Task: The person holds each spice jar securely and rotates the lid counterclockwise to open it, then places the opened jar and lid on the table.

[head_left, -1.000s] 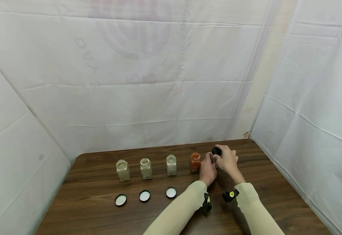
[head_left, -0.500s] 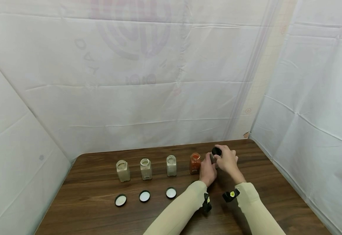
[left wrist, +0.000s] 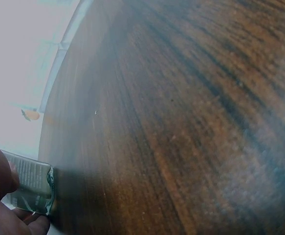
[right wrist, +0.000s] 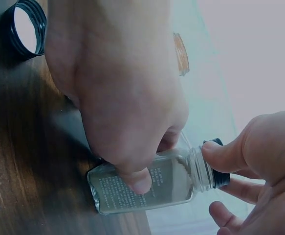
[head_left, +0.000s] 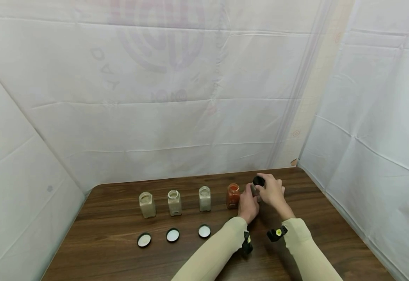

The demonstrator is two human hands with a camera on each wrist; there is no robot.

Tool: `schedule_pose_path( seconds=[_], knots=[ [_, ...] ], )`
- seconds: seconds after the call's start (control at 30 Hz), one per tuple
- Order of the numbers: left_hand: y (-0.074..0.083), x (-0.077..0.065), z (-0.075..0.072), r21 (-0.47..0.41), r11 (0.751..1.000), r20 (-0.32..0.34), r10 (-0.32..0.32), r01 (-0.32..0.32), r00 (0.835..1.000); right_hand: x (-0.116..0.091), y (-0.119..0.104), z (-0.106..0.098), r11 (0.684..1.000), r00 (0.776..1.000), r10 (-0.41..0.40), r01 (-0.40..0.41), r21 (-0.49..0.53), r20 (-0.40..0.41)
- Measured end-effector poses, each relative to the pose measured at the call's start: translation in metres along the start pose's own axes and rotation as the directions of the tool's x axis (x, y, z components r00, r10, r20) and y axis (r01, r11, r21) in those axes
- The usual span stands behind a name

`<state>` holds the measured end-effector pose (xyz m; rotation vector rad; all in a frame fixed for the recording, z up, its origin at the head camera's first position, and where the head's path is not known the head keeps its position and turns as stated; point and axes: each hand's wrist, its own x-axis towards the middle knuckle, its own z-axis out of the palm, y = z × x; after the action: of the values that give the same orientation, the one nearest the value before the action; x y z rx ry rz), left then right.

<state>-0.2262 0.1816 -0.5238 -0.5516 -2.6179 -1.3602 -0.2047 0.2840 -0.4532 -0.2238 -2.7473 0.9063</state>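
My left hand [head_left: 249, 206] grips a square glass jar [right wrist: 169, 183] by its body, thumb across the printed label. My right hand [head_left: 272, 192] pinches the black screw lid [right wrist: 221, 178] at the jar's mouth, with threads of the glass neck showing beside the lid. Pale contents fill much of the jar. In the left wrist view, its base [left wrist: 37, 183] shows near the wood. Just left of my left hand stands a lidless jar of orange-red powder [head_left: 233, 197]. Farther left are three more lidless jars, one [head_left: 205, 199], another [head_left: 174, 203] and a third [head_left: 147, 205].
In front of the open jars, black lids with white liners lie upturned: one [head_left: 204, 231], one [head_left: 172, 235] and one [head_left: 144, 239]. Another lid [right wrist: 27, 29] lies by my left wrist. White sheeting [head_left: 176, 128] closes in the back and sides of the brown wooden table [head_left: 95, 234].
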Motion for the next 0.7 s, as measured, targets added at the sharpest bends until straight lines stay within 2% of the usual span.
schedule_pose_path(
  seconds=[0.43, 0.7],
  knots=[
    [0.0002, 0.0010, 0.0001, -0.019, 0.999, 0.016, -0.027, 0.027, 1.000, -0.0027, -0.0012, -0.0032, 1.000, 0.998, -0.006, 0.006, 0.010, -0.070],
    [0.0000, 0.0000, 0.0006, -0.018, 1.000, -0.002, -0.008, 0.008, 1.000, -0.0073, 0.0006, -0.0078, 1.000, 0.995, 0.017, -0.016, 0.009, -0.101]
  ],
)
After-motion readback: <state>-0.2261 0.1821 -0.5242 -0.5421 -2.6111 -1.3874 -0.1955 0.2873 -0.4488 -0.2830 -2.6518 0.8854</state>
